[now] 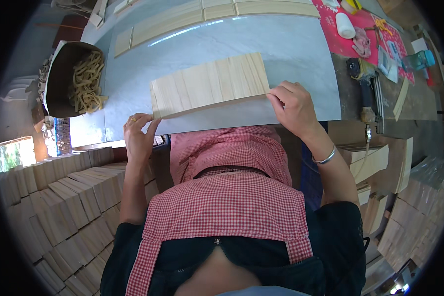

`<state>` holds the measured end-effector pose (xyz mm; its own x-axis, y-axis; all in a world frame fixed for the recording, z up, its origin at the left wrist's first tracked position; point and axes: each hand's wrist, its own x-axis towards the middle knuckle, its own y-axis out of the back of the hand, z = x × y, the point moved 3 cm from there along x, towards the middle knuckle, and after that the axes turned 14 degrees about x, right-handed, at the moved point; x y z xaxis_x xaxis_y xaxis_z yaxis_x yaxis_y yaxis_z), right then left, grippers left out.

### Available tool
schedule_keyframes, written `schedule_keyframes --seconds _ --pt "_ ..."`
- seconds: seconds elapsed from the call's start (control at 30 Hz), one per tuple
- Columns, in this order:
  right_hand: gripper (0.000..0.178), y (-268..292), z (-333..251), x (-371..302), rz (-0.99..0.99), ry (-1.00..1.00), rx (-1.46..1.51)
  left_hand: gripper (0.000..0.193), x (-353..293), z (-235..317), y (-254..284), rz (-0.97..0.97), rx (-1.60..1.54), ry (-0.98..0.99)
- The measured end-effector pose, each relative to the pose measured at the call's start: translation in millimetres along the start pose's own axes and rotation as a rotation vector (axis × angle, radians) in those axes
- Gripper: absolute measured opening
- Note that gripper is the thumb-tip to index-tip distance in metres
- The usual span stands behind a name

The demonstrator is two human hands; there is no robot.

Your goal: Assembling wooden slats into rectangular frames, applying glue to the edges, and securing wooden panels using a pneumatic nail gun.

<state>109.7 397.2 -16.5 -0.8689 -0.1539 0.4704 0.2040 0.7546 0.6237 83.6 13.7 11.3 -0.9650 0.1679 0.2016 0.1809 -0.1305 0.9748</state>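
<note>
A pale rectangular wooden board [209, 85] with grain running across it lies at a slight slant on the grey marbled tabletop [303, 59], close to the near edge. My left hand [139, 135] pinches its near left corner between thumb and fingers. At the near right corner, my right hand [293, 106] has its thumb and curled fingers closed on the board's end. A silver bangle [324, 156] circles my right wrist. The board's underside is hidden.
Pale wooden strips [167, 23] lie along the table's far side. A box [59, 81] of tangled beige bands stands left. On the right are a hose-fed tool [366, 96], a white bottle [345, 25] and a teal bottle [419, 60]. Stacked boards [61, 209] fill the lower left.
</note>
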Motion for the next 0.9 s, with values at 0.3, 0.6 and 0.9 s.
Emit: schedule_keyframes --seconds 0.3,0.6,0.9 --pt "0.028 25 2 -3 -0.08 -0.33 0.159 0.036 50 82 39 -0.113 0.165 -0.307" --pt "0.049 161 111 -93 0.279 -0.627 -0.706 0.051 97 161 -25 -0.065 0.006 -0.656" --pt "0.049 191 166 -87 0.01 -0.801 -0.769 0.045 109 167 -35 -0.04 -0.088 -0.629"
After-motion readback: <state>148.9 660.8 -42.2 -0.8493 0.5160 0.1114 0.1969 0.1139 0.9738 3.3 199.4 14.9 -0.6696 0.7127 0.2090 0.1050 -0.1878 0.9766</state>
